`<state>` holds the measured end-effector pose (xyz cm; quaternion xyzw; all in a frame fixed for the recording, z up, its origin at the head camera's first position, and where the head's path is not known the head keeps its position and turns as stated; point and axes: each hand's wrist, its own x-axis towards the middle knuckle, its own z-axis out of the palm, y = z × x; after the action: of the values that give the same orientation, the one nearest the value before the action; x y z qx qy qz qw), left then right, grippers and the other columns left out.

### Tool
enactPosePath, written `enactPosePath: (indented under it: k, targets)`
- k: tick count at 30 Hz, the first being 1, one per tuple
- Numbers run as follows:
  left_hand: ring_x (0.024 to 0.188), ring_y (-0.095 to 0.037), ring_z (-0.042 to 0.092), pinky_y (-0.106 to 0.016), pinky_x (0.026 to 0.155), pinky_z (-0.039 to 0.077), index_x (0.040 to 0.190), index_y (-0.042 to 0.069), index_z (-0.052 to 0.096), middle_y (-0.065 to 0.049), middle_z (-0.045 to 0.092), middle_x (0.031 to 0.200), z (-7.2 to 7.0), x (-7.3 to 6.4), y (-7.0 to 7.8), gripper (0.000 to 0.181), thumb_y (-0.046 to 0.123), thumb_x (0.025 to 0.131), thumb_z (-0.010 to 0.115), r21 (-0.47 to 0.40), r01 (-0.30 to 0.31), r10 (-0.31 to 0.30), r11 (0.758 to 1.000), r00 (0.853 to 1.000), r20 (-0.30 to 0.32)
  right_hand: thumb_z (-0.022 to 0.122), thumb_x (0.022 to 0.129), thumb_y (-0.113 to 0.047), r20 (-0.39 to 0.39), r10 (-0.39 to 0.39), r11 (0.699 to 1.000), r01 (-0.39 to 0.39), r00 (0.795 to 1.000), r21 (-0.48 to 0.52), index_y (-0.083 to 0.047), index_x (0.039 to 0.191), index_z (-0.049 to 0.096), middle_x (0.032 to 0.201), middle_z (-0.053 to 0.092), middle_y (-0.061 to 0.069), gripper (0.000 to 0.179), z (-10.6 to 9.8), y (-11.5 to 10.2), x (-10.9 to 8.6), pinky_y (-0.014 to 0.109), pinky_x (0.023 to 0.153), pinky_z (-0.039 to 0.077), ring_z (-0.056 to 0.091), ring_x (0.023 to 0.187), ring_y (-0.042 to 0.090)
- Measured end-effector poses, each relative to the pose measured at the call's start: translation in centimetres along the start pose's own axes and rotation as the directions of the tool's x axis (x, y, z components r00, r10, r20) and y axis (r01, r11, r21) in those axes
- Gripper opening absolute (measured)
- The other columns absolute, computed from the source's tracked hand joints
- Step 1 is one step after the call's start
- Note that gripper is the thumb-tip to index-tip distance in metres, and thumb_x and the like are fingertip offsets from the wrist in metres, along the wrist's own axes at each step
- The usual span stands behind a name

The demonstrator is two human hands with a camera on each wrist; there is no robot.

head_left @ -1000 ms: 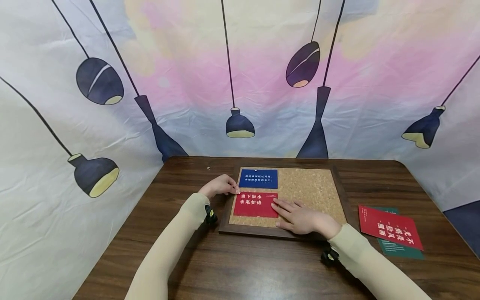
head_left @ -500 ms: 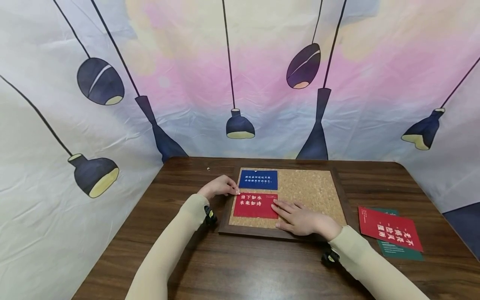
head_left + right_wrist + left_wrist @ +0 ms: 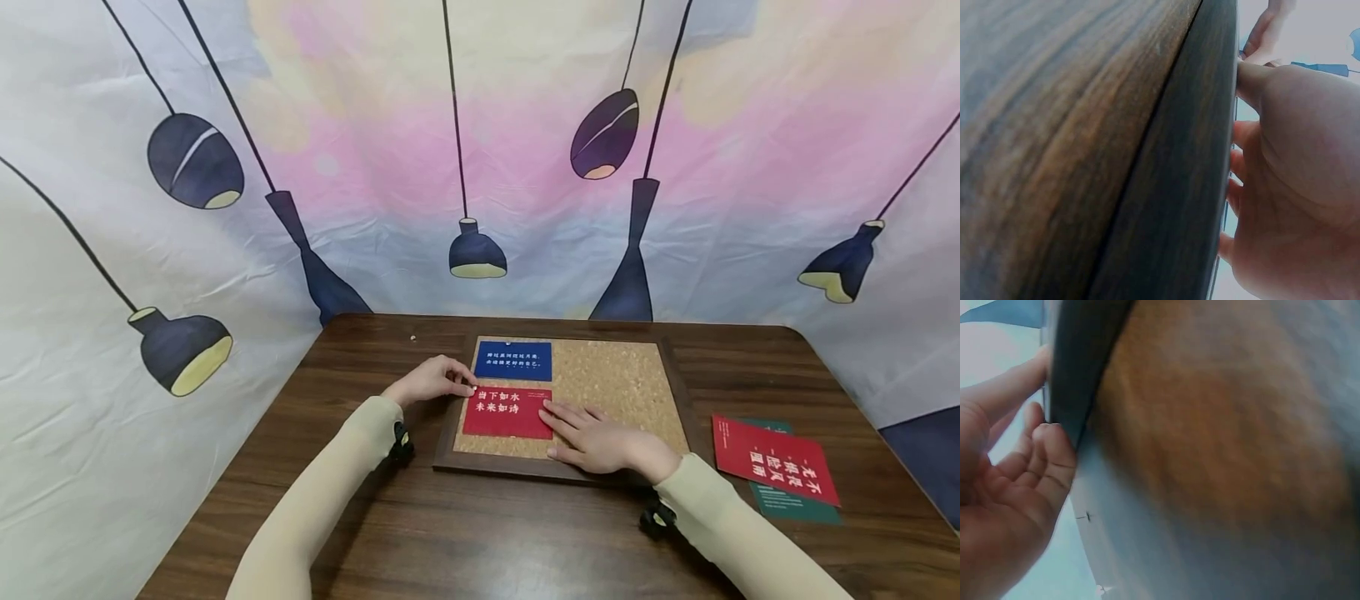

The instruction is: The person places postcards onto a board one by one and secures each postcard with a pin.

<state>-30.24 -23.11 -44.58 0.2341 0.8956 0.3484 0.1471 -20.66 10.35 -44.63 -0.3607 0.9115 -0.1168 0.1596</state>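
My left hand (image 3: 431, 380) is at the upper left corner of a red card (image 3: 498, 423) with white Chinese characters. Its thumb and fingertips pinch a small white pushpin (image 3: 475, 387) there; in the left wrist view the hand (image 3: 1019, 481) is beside the board's edge, its lower fingers curled. My right hand (image 3: 600, 442) lies spread on the cork board (image 3: 607, 375), fingertips on the card's right edge. In the right wrist view its palm (image 3: 1310, 187) faces the board's dark frame (image 3: 1172, 156). A blue card (image 3: 513, 361) with a white speck at its top edge lies just above the red one.
On the wooden table (image 3: 450, 533), right of the board, another red card (image 3: 776, 460) overlaps a green card (image 3: 798, 507). A small pale bit (image 3: 412, 337) lies at the back left. Behind the table hangs a cloth (image 3: 405, 167) with printed lamps.
My left wrist and forearm have shifted slightly left and down, while the fingertips stay at the card's corner. The right hand has hardly moved; the cards keep their places.
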Motion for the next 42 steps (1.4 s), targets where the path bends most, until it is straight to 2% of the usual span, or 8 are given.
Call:
enactPosePath:
  k: [7, 11, 13, 31, 42]
  targets:
    - [0.076, -0.015, 0.052, -0.030, 0.068, 0.044, 0.107, 0.018, 0.081, 0.004, 0.065, 0.086, 0.4, -0.1, -0.3, 0.017, 0.025, 0.092, 0.076, 0.099, -0.016, 0.022, 0.995, 0.998, -0.054, 0.038, 0.105, -0.056, -0.020, -0.015, 1.000, 0.015, 1.000, -0.007, -0.013, 0.161, 0.025, 0.167, 0.018, 0.010, 0.073, 0.7, 0.6, 0.1, 0.059, 0.120, 0.012, 0.018, 0.152, 0.034]
    - [0.079, -0.013, 0.055, -0.030, 0.070, 0.047, 0.104, 0.017, 0.082, 0.006, 0.066, 0.087, 0.6, 0.2, -0.2, 0.015, 0.024, 0.092, 0.077, 0.131, -0.036, 0.046, 0.991, 0.996, -0.076, 0.041, 0.105, -0.053, -0.015, -0.010, 1.000, 0.010, 1.000, -0.001, -0.011, 0.161, 0.027, 0.167, 0.019, 0.011, 0.071, 0.4, 0.5, 0.1, 0.059, 0.120, 0.011, 0.018, 0.152, 0.034]
    - [0.080, -0.012, 0.056, -0.030, 0.072, 0.048, 0.103, 0.017, 0.083, 0.007, 0.067, 0.087, 0.6, 0.3, -0.2, 0.014, 0.024, 0.091, 0.077, 0.140, -0.027, 0.039, 0.990, 0.996, -0.082, 0.042, 0.106, -0.051, -0.004, -0.005, 1.000, 0.005, 1.000, -0.006, -0.010, 0.161, 0.027, 0.167, 0.019, 0.012, 0.070, 0.2, 0.3, 0.1, 0.060, 0.120, 0.011, 0.019, 0.152, 0.035]
    - [0.084, -0.010, 0.060, -0.030, 0.077, 0.053, 0.103, 0.014, 0.083, 0.005, 0.071, 0.089, 0.5, 0.4, 0.9, 0.017, 0.023, 0.090, 0.078, 0.206, -0.006, 0.021, 0.979, 0.997, -0.069, 0.042, 0.106, -0.051, 0.000, 0.019, 0.999, -0.019, 1.000, -0.030, -0.012, 0.161, 0.028, 0.167, 0.020, 0.010, 0.069, 0.3, 0.3, 0.1, 0.059, 0.120, 0.013, 0.019, 0.152, 0.033]
    - [0.089, -0.012, 0.063, -0.033, 0.082, 0.055, 0.098, 0.014, 0.083, 0.004, 0.071, 0.090, 0.4, 0.5, 1.2, 0.012, 0.022, 0.090, 0.078, 0.199, 0.030, -0.017, 0.980, 0.998, -0.065, 0.041, 0.106, -0.052, -0.017, -0.022, 1.000, 0.022, 1.000, -0.003, -0.008, 0.160, 0.027, 0.166, 0.020, 0.014, 0.071, 0.3, 0.3, 0.0, 0.062, 0.118, 0.013, 0.019, 0.151, 0.038]
